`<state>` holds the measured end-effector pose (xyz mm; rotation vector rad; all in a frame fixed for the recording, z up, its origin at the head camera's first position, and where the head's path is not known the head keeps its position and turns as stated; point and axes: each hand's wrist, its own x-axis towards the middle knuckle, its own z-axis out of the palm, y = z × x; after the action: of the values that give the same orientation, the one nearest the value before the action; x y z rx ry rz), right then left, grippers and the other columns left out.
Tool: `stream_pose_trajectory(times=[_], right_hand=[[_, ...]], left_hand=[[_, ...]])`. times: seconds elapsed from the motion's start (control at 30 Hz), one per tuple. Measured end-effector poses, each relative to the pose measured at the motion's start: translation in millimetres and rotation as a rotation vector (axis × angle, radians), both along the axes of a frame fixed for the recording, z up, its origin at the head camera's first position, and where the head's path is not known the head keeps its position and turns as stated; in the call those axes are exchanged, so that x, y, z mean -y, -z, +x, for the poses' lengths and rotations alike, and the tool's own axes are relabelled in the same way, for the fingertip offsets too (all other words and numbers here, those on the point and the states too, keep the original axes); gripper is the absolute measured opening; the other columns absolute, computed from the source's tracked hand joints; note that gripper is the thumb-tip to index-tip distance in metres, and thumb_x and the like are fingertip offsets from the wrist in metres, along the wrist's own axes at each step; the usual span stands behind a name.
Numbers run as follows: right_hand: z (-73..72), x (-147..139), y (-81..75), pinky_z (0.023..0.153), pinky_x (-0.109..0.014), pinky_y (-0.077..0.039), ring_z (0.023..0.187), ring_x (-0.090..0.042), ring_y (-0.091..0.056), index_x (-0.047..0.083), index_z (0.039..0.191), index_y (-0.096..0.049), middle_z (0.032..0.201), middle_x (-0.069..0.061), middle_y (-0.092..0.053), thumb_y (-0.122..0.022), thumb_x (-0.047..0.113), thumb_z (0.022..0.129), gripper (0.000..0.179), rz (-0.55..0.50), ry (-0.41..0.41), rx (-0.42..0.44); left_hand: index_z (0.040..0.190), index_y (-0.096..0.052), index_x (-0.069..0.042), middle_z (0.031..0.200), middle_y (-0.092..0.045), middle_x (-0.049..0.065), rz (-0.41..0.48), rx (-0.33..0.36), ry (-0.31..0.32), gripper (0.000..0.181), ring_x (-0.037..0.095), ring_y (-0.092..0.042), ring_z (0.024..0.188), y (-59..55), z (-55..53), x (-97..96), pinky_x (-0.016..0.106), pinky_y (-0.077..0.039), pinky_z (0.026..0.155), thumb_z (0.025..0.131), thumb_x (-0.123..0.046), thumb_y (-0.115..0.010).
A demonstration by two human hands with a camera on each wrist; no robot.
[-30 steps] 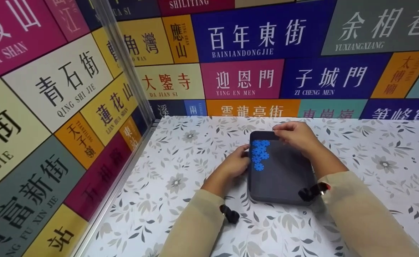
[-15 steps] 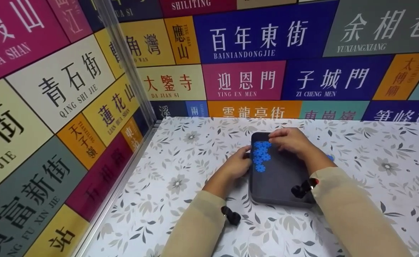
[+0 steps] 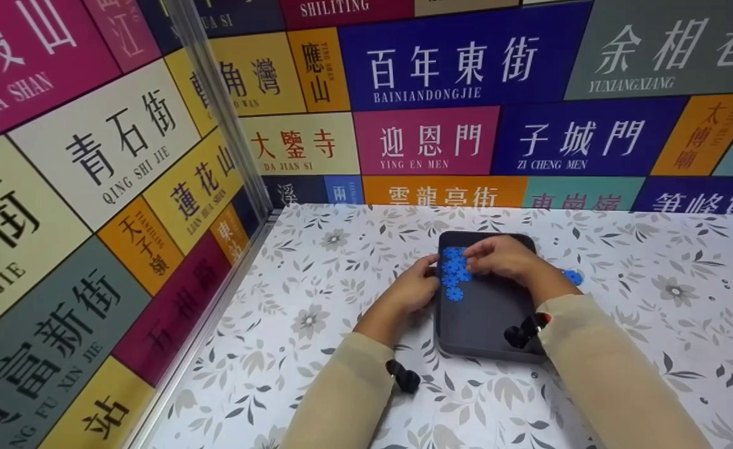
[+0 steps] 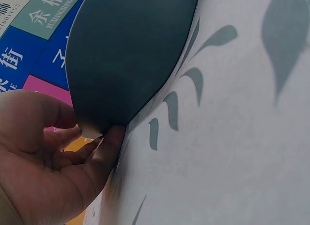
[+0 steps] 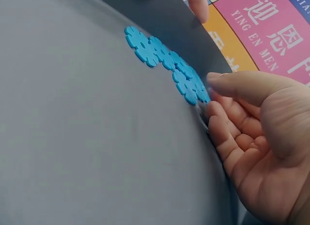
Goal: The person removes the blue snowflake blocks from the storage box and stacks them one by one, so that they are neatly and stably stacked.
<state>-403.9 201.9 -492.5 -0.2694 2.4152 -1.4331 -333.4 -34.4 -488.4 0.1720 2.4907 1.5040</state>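
Observation:
A dark grey tray (image 3: pixel 491 324) lies on the patterned tabletop. Several blue snowflake discs (image 3: pixel 455 292) lie flat inside it, joined in a cluster along its left wall. My left hand (image 3: pixel 417 287) grips the tray's left side; in the left wrist view, thumb and fingers meet at the dark wall's lower corner. Over the upper part of the tray, my right hand (image 3: pixel 506 257) has its thumb and curled fingers at the cluster's right edge. The right wrist view shows a blue snowflake disc (image 5: pixel 186 87) at the end of the row, its edge between thumb and fingertips.
Another blue disc (image 3: pixel 572 277) lies on the table just right of the tray, partly behind the right wrist. Printed sign panels (image 3: pixel 428 140) rise behind the table and along its left side. Each sleeve carries a small black wrist camera (image 3: pixel 403 376).
My right hand has moved from the tray's far rim down and left to the blue cluster. The disc right of the tray has come into view. My left hand keeps its place.

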Motion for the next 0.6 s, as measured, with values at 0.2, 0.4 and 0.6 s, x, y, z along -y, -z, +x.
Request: stream_pose_trajectory(times=[0.2,0.4,0.6], right_hand=[[3.4,1.0,0.6,0.076,-0.02,-0.055,0.089,-0.007,-0.064,-0.003,0.13,-0.071,0.114,-0.011,-0.077,-0.087,0.013,0.085,0.05,0.07,-0.041,-0.043],[6.5,3.3,-0.6,0.075,-0.023,-0.056,0.089,-0.012,-0.063,-0.001,0.124,-0.074,0.11,-0.014,-0.075,-0.088,0.011,0.083,0.045,0.108,-0.077,-0.066],[7.2,4.6,-1.4,0.076,-0.024,-0.055,0.088,-0.013,-0.062,0.002,0.117,-0.077,0.102,-0.009,-0.075,-0.088,0.012,0.082,0.038,0.18,-0.11,-0.11]], left_hand=[[0.162,-0.048,-0.019,0.157,-0.06,0.011,-0.014,0.006,-0.001,0.06,0.025,-0.057,0.142,-1.6,0.9,0.1,0.043,-0.045,0.121,0.102,-0.015,-0.054],[0.162,-0.047,-0.018,0.157,-0.061,0.012,-0.022,-0.009,0.007,0.061,0.026,-0.055,0.145,0.0,-0.6,1.0,0.043,-0.042,0.124,0.102,-0.015,-0.054],[0.162,-0.047,-0.017,0.157,-0.06,0.013,-0.003,-0.017,0.013,0.062,0.027,-0.054,0.147,3.7,-2.4,1.4,0.043,-0.041,0.125,0.101,-0.014,-0.055]])
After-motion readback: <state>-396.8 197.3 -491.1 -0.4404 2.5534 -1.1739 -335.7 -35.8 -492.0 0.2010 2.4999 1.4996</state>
